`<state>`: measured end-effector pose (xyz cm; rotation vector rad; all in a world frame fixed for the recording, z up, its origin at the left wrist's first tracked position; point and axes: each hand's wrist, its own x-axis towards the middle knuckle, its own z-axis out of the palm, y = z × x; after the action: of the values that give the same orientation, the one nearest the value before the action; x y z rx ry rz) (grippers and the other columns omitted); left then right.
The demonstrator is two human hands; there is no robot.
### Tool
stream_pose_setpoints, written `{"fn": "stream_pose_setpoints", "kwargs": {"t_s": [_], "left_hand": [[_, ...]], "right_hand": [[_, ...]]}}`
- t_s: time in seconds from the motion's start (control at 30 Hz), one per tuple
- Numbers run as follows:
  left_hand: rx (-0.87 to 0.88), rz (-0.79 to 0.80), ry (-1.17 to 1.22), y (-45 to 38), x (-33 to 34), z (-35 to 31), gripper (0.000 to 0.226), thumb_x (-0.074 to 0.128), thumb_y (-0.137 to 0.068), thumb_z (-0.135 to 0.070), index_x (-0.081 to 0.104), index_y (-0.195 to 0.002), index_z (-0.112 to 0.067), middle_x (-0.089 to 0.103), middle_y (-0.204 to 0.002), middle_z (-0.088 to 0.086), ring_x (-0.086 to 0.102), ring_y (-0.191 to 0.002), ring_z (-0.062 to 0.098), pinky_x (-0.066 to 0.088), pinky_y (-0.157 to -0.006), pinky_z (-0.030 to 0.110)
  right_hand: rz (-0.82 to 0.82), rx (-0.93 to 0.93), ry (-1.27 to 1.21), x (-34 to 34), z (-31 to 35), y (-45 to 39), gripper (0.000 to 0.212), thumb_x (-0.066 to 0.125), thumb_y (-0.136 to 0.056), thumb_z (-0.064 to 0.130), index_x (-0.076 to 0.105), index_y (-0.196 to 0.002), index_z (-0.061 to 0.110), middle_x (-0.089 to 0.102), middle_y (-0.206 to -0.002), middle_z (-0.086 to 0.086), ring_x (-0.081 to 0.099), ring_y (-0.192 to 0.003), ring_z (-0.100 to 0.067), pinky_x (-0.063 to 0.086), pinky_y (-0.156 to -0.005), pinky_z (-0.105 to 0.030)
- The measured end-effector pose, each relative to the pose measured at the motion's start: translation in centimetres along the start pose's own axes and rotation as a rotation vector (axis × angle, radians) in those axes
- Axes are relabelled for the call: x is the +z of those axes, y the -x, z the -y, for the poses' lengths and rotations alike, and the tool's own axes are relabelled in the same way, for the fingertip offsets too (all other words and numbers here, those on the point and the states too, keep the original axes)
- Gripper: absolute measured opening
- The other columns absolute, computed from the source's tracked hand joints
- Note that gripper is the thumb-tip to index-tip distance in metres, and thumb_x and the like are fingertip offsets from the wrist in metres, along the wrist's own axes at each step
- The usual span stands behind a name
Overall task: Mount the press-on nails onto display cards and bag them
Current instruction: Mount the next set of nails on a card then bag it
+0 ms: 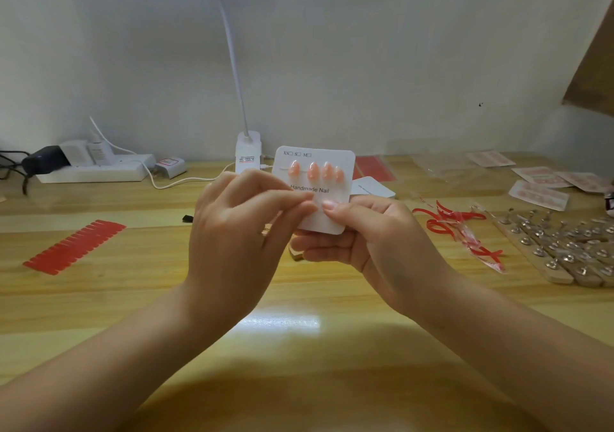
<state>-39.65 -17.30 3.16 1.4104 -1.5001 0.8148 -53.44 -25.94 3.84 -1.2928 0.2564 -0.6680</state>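
A white display card (pixel 339 165) printed "Handmade Nail" stands upright above the table, with several pink press-on nails (pixel 314 169) stuck in a row across its upper half. My right hand (pixel 362 235) grips the card's lower edge, thumb on the front and fingers behind. My left hand (pixel 239 229) has its fingertips pinched together against the card's lower front, just left of the right thumb. What the left fingertips pinch is hidden.
A red adhesive strip sheet (pixel 74 247) lies at left. Wooden holders with metal nail stands (pixel 564 249) and red peeled backing scraps (pixel 461 232) lie at right. Bagged finished cards (pixel 545 185) and clear bags sit at back right; a lamp base (pixel 248 151) and power strip (pixel 96 169) at back.
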Motion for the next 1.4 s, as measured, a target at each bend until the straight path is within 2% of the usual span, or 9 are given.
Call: {"fn": "stream_pose_setpoints", "kwargs": {"t_s": [0.4,0.5,0.6,0.7,0.77,0.83,0.93,1.13,1.4], "left_hand": [[0.045,0.023,-0.017,0.0,-0.1,0.2,0.012,0.071,-0.085,-0.026,0.078,-0.088,-0.016,0.067,-0.087,0.001,0.056,-0.072,0.025,0.043,-0.073,0.038],[0.01,0.066,0.034,0.0,-0.1,0.0,0.018,0.065,-0.087,-0.029,0.076,-0.096,-0.019,0.063,-0.096,0.004,0.056,-0.082,0.027,0.041,-0.079,0.036],[-0.102,0.059,0.174,-0.1,0.0,-0.3,0.027,0.057,-0.091,-0.025,0.066,-0.116,-0.017,0.053,-0.108,0.006,0.053,-0.096,0.025,0.044,-0.086,0.034],[-0.477,0.019,0.346,-0.4,-0.1,-0.4,0.034,0.057,-0.089,-0.035,0.051,-0.121,-0.026,0.053,-0.115,-0.004,0.055,-0.099,0.011,0.044,-0.08,0.013],[-0.773,0.122,0.6,-0.7,-0.1,-0.2,0.035,0.065,-0.083,-0.047,0.057,-0.112,-0.03,0.065,-0.103,-0.012,0.061,-0.088,0.001,0.045,-0.067,0.009],[-0.892,0.218,0.723,-0.8,0.1,0.1,0.027,0.064,-0.073,-0.05,0.071,-0.09,-0.031,0.07,-0.08,-0.012,0.061,-0.072,0.002,0.043,-0.058,0.008],[-0.896,0.254,0.721,-0.7,0.2,0.1,0.02,0.062,-0.069,-0.049,0.075,-0.072,-0.034,0.067,-0.067,-0.009,0.057,-0.062,0.001,0.042,-0.054,0.008],[-0.888,0.18,0.753,-0.5,0.3,-0.3,0.017,0.064,-0.071,-0.046,0.076,-0.069,-0.034,0.067,-0.063,-0.012,0.055,-0.056,-0.002,0.042,-0.052,0.008],[-0.891,0.152,0.773,-0.4,0.3,-0.8,0.016,0.065,-0.071,-0.047,0.076,-0.07,-0.036,0.068,-0.064,-0.012,0.055,-0.056,-0.003,0.041,-0.052,0.007]], "right_hand": [[0.001,-0.014,-0.01,-0.2,0.1,-0.1,0.028,0.051,-0.094,0.009,0.074,-0.078,0.002,0.071,-0.075,-0.02,0.071,-0.072,-0.029,0.059,-0.065,-0.032],[-0.024,-0.015,-0.013,-0.3,0.1,-0.2,0.028,0.05,-0.095,0.007,0.073,-0.08,0.001,0.071,-0.074,-0.019,0.071,-0.071,-0.028,0.059,-0.065,-0.033],[-0.056,-0.015,-0.02,-0.4,0.2,-0.5,0.023,0.047,-0.097,0.006,0.068,-0.091,-0.002,0.072,-0.079,-0.019,0.072,-0.071,-0.028,0.06,-0.064,-0.033],[-0.074,-0.018,-0.025,-0.6,0.4,-0.7,0.022,0.046,-0.097,0.006,0.067,-0.095,0.0,0.072,-0.082,-0.02,0.072,-0.071,-0.029,0.06,-0.066,-0.033],[-0.068,-0.008,-0.029,-0.7,0.4,-0.7,0.022,0.045,-0.098,0.006,0.066,-0.096,0.0,0.072,-0.082,-0.02,0.071,-0.071,-0.028,0.06,-0.067,-0.034],[-0.051,0.015,-0.03,-0.8,0.4,-0.8,0.023,0.044,-0.098,0.006,0.065,-0.097,-0.001,0.072,-0.083,-0.019,0.071,-0.071,-0.028,0.059,-0.067,-0.035],[-0.028,0.069,-0.017,-1.0,0.3,-0.8,0.026,0.04,-0.098,0.009,0.064,-0.1,-0.002,0.071,-0.086,-0.021,0.07,-0.071,-0.027,0.059,-0.065,-0.033],[0.075,0.095,-0.067,-1.2,-0.2,-0.8,0.036,0.049,-0.081,0.025,0.065,-0.104,0.002,0.068,-0.086,-0.021,0.069,-0.073,-0.028,0.058,-0.066,-0.032],[0.119,0.026,-0.053,-1.9,-0.4,-0.9,0.038,0.049,-0.08,0.018,0.062,-0.109,-0.003,0.068,-0.086,-0.02,0.069,-0.076,-0.028,0.057,-0.066,-0.032]]}}
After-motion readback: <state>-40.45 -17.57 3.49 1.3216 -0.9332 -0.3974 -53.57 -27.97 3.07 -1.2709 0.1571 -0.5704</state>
